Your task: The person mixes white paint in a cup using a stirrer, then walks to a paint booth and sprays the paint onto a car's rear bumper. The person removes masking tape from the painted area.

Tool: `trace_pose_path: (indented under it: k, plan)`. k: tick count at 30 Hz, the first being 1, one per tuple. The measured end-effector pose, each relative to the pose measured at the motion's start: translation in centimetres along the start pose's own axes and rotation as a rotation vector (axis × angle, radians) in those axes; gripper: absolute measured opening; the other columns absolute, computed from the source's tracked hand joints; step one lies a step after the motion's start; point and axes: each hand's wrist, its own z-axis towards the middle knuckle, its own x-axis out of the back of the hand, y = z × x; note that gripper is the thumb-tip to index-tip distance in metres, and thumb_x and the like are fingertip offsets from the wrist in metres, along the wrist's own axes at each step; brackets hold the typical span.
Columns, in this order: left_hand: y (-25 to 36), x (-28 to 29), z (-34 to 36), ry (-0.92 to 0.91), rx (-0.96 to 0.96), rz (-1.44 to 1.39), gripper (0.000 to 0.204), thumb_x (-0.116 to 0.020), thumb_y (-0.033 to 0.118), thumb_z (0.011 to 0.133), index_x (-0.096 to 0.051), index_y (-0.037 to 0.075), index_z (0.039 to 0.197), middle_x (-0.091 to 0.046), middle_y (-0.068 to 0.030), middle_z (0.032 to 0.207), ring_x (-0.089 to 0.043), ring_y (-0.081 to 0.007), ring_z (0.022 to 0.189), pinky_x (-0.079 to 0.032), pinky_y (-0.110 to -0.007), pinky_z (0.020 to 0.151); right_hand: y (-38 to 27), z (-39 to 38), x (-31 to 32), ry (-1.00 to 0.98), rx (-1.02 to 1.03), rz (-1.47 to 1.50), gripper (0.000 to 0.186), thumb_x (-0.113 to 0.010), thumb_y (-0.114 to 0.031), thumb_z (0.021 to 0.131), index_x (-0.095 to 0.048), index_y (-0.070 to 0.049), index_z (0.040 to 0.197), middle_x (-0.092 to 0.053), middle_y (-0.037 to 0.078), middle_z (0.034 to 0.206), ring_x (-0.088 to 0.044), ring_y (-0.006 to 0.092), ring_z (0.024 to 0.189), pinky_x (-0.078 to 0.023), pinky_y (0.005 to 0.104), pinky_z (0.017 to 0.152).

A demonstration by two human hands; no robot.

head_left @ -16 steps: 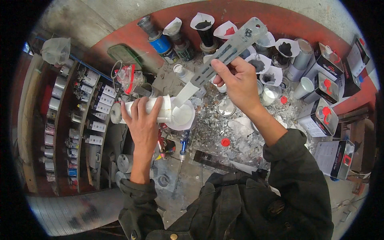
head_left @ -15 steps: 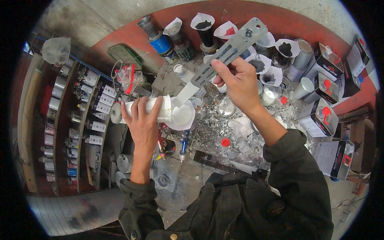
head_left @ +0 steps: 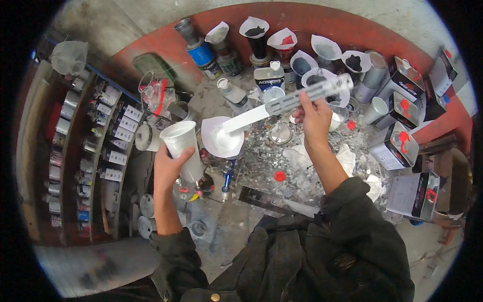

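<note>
My left hand [head_left: 167, 168] is wrapped round a white plastic cup [head_left: 182, 138], which stands nearly upright with its mouth up, left of the paper strainer. Between the fingers of my right hand [head_left: 315, 121] is a slotted metal mixing stick [head_left: 289, 103], its lower half coated white. The stick slants down to the left, and its tip is in the white paper strainer [head_left: 210, 132]. White paint [head_left: 230, 144] lies inside that strainer. Below it shows a blue spray gun [head_left: 228, 180]; how the two meet is hidden.
Several cans topped with paper strainers [head_left: 254, 26] line the back of the paint-spattered bench [head_left: 261, 166]. Metal solvent tins [head_left: 395, 149] with red caps stand at the right. A shelf rack [head_left: 98, 151] of small cans is at the left. A red cap [head_left: 279, 175] lies on the bench.
The cup has been tipped back from lying over the strainer to nearly upright, moving left and down. The mixing stick has swung flatter, its upper end lower and further right.
</note>
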Motion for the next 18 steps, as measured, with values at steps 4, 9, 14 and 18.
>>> trace_pose_path:
  k: [4,9,14,18]
  plan:
    - [-3.2,-4.3,-3.5,-0.214,-0.056,-0.400,0.069,-0.084,0.021,0.072,-0.055,-0.003,0.130,-0.064,-0.0113,0.122,-0.062,-0.0223,0.111,-0.048,-0.036,0.096,3.3,-0.6,6.0,0.206,-0.370,0.308,0.023,-0.071,-0.025,0.095,-0.058,-0.007,0.090,-0.061,0.004,0.073,-0.055,0.0113,0.061,-0.042,0.0249,0.052]
    - [-5.4,-16.2,-8.0,-0.605,0.070,-0.454,0.076,-0.087,0.009,0.070,-0.050,-0.003,0.135,-0.062,-0.0123,0.125,-0.061,-0.0210,0.114,-0.049,-0.036,0.098,-0.8,-3.6,17.1,0.325,-0.374,0.449,0.026,-0.073,-0.024,0.094,-0.052,-0.010,0.088,-0.059,0.005,0.077,-0.053,0.0118,0.061,-0.039,0.0248,0.050]
    - [-5.1,-28.8,-11.9,-0.839,-0.031,-0.410,0.084,-0.090,0.015,0.070,-0.044,-0.003,0.138,-0.058,-0.0143,0.129,-0.058,-0.0245,0.120,-0.048,-0.038,0.101,-8.3,-10.0,29.0,0.467,-0.059,0.092,0.019,-0.068,-0.024,0.097,-0.059,-0.009,0.090,-0.058,-0.001,0.069,-0.051,0.0076,0.056,-0.038,0.0226,0.048]
    - [-0.5,-37.2,-12.8,-1.007,-0.387,-0.389,0.086,-0.090,0.017,0.067,-0.047,0.002,0.140,-0.054,-0.0145,0.133,-0.056,-0.0272,0.123,-0.049,-0.040,0.101,-12.9,-14.0,31.8,0.622,0.160,-0.310,0.019,-0.066,-0.021,0.099,-0.066,-0.003,0.092,-0.064,0.002,0.070,-0.054,0.0076,0.054,-0.039,0.0221,0.049]
